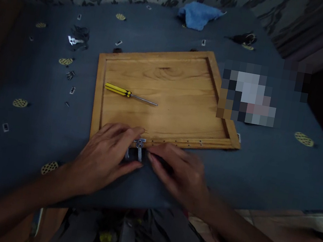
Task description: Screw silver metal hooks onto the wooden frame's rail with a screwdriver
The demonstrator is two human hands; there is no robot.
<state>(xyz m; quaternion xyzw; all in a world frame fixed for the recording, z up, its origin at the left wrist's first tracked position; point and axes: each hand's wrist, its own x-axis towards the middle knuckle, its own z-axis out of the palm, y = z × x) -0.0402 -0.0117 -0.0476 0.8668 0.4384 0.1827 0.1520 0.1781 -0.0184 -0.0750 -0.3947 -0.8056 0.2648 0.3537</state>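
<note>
Apparently for steadiness, the left hand (106, 153) has its grip loosely closed on the metal fitting (140, 143) at the wooden panel's (176, 90) near edge; the right hand (179, 170) curls beside it, any held object indiscernible. A screwdriver (117, 89) lies on the panel, within reach.

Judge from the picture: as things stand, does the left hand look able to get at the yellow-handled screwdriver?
Probably yes: the yellow-handled screwdriver lies on the framed wooden panel just beyond the left hand, with nothing visible between them, though that hand is at a metal bracket.
</note>
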